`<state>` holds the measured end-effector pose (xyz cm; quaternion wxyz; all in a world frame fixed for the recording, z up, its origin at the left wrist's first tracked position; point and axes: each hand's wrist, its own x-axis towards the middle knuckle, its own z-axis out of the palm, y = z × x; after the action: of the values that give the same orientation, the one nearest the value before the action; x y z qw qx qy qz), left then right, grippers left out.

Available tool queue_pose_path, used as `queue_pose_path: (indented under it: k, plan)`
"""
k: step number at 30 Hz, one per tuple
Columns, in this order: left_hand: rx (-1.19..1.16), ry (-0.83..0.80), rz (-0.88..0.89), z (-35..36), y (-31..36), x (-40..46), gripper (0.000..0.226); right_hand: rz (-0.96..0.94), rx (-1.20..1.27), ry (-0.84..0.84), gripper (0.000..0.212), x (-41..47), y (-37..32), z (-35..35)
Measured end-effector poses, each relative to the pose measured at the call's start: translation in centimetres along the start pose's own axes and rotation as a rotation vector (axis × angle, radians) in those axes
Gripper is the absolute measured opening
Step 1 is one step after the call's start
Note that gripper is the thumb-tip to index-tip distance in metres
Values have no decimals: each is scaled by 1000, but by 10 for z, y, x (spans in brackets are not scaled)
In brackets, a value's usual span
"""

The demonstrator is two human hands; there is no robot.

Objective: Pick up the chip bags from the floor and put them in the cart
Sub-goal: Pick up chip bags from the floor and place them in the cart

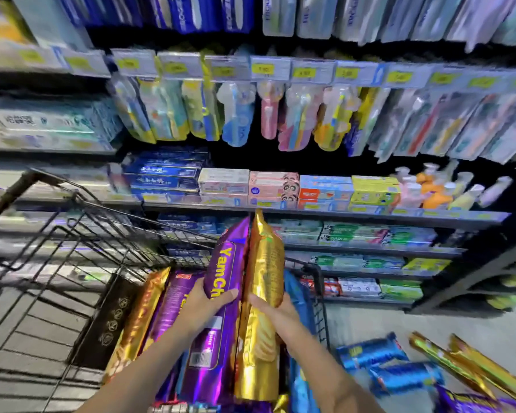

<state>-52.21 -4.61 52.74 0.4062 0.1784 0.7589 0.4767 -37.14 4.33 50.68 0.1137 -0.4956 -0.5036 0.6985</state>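
My left hand grips a long purple chip bag marked "YamCh", held upright over the black wire cart. Right beside it, my right hand grips a gold chip bag, also upright and touching the purple one. Inside the cart lie another gold bag, another purple bag and a blue bag. On the floor at the lower right lie two blue bags, two gold bags and a purple bag.
Store shelves with toothpaste boxes and hanging toothbrushes rise straight ahead, close behind the cart. The cart's handle bar is at the left. Grey floor shows to the right of the cart.
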Motion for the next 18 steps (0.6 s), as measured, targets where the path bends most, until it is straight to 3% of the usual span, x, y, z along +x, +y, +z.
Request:
queue_pose_path:
  k: [2, 4, 8, 10, 13, 15, 18]
  plan:
    - [-1, 5, -43, -31, -18, 13, 57, 35, -11, -8, 108, 17, 12, 36]
    - [-9, 2, -76, -55, -36, 25, 62, 56, -8, -17, 98, 30, 28, 66]
    - [19, 25, -161, -86, -93, 54, 94, 147, -15, -33, 76, 56, 58, 105]
    - [74, 30, -189, -91, -115, 67, 95, 145, -30, -6, 77, 70, 69, 115]
    - [123, 33, -191, -83, -131, 80, 85, 119, -99, 72, 98, 90, 93, 122]
    - [121, 40, -182, -75, -143, 94, 76, 129, -121, 121, 91, 102, 105, 123]
    - [117, 49, -180, -69, -160, 110, 89, 141, -178, 140, 82, 108, 114, 123]
